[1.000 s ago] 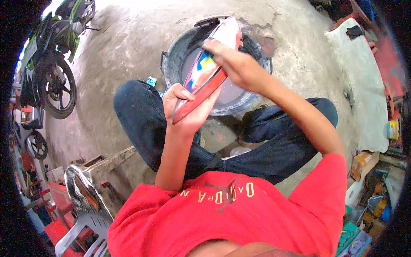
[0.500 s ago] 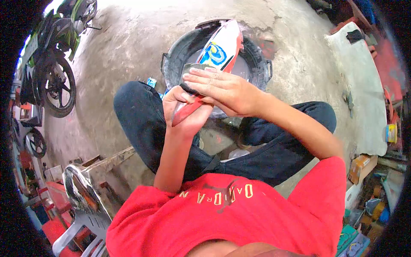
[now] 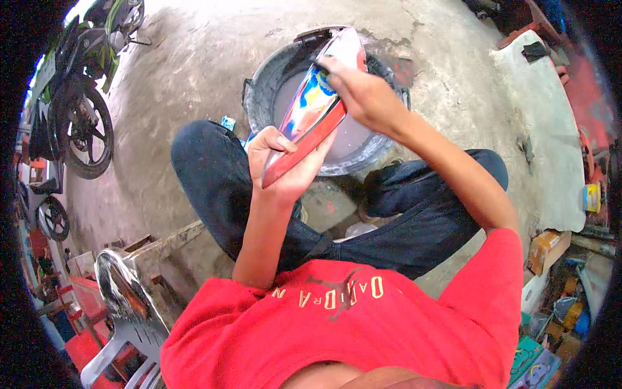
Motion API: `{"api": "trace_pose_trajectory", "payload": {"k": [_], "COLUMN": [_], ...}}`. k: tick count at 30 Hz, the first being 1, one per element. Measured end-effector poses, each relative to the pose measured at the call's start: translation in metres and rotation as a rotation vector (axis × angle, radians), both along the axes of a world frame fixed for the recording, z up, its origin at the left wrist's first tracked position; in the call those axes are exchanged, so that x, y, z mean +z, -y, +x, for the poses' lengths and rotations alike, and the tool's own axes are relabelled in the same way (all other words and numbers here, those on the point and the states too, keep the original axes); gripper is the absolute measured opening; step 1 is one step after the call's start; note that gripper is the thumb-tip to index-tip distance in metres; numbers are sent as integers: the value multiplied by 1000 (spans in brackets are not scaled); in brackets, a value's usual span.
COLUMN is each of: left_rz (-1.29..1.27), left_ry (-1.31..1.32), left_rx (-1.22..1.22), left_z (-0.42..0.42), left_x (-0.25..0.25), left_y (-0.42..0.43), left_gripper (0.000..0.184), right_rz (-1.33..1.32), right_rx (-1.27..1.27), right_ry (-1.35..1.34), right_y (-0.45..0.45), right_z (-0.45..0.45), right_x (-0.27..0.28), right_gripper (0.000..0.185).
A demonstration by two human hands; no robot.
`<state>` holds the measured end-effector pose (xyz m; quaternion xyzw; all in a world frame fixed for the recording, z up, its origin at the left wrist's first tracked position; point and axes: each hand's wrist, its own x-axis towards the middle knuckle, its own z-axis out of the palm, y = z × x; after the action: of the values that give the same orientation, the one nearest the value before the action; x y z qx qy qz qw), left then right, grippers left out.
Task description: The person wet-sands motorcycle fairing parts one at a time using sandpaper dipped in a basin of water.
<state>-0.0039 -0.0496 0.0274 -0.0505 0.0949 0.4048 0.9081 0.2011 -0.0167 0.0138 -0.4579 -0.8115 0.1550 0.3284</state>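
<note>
A long, pointed motorcycle body panel (image 3: pixel 315 117) in red, white and blue slants over a dark tub (image 3: pixel 260 97) of cloudy grey water. My left hand (image 3: pixel 288 159) is closed round its lower red end, the thumb on top. Farther up the panel, my right hand (image 3: pixel 366 97) is pressed against the painted face with its fingers curled. Motion blurs its fingertips. A dark edge of what looks like a sandpaper sheet shows under them, mostly hidden by the hand.
A motorcycle (image 3: pixel 87 123) stands at the left on the concrete floor (image 3: pixel 194 65). A grey plastic chair (image 3: pixel 133 324) is at lower left. To the right lie a pale sheet (image 3: pixel 544 136), a cardboard box (image 3: pixel 547 251) and assorted clutter. My bent knees flank the tub.
My right hand has slid up and away along the panel with the dark sheet, uncovering the lower part near my left hand. The left hand keeps its hold, almost still.
</note>
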Motion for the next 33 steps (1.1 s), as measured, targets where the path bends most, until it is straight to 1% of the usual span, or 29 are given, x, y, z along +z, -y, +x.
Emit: {"api": "trace_pose_trajectory", "payload": {"k": [1, 2, 3, 5, 6, 7, 8, 11, 12, 13, 15, 16, 17, 19, 21, 22, 23, 25, 26, 27, 28, 29, 31, 32, 33], "left_rz": [47, 90, 110, 153, 76, 5, 17, 14, 28, 43, 43, 36, 31, 15, -10, 37, 86, 83, 43, 7, -8, -7, -2, 25, 75], "left_ry": [229, 460, 486, 537, 277, 23, 15, 79, -27, -135, -164, -71, 26, 10, 24, 286, 543, 533, 275, 25, -1, 29, 84, 139, 196], "left_rx": [-15, -25, -33, -49, -10, 31, 22, 101, 127, 151, 116, 66, 19, 41, 96, 44, -10, -26, 11, 50, 38, 40, 52, 42, 20], "left_z": [-3, -6, -5, -4, -1, 1, 0, 1, 1, 2, -1, -1, -1, 0, 1, 0, -1, -5, -3, 0, -1, 1, 2, -4, -5], "left_x": [-17, -46, -49, -53, -19, 1, 2, -13, -12, -11, -7, -2, 2, 2, -1, -22, -56, -57, -22, -2, -1, -1, -3, -20, -30], "left_y": [-5, -10, -9, -10, -3, 0, 1, -2, -2, -2, 1, 1, 1, 0, 0, -4, -12, -9, -3, 0, 0, 0, -1, -5, -6], "left_gripper": [81, 85, 85, 86, 83, 79, 79, 90, 92, 93, 92, 90, 89, 90, 93, 93, 94, 94, 93, 92, 92, 91, 89, 83, 82], "right_rz": [87, 317, 311, 359, 281, 208, -23, 301, 353, 357, 350, 176, -211, -341, 228, 275, 277, 328, 319, 98, -104, -304, 72, 252, 266], "right_rx": [74, 306, 409, 376, 244, 115, -70, 194, 361, 387, 259, 76, -128, -205, 137, 333, 441, 378, 262, 59, -92, -246, -1, 125, 216], "right_ry": [39, 79, 57, 87, 46, 11, -51, 97, 36, 91, 68, 8, -87, 26, 5, -6, 75, 34, 49, -72, -132, -195, -123, -89, -76], "right_y": [5, 13, 29, 19, 7, -3, -3, 23, 33, 37, 12, 1, -8, -6, 16, 28, 36, 12, -2, -3, -3, -3, 21, 30, 29], "right_z": [-2, -9, -22, -15, -6, 2, -2, -15, -24, -26, -6, -3, 5, 6, -12, -20, -23, -9, 1, 1, -2, -7, -27, -33, -32], "right_x": [-7, -5, 8, -1, -11, -17, 2, -2, 4, 5, -10, -6, 3, 7, -6, 6, 10, -10, -19, -11, -1, 7, 0, -3, -4], "right_gripper": [44, 46, 49, 46, 45, 44, 42, 40, 40, 41, 41, 41, 41, 39, 39, 42, 43, 42, 40, 39, 39, 40, 40, 40, 40]}}
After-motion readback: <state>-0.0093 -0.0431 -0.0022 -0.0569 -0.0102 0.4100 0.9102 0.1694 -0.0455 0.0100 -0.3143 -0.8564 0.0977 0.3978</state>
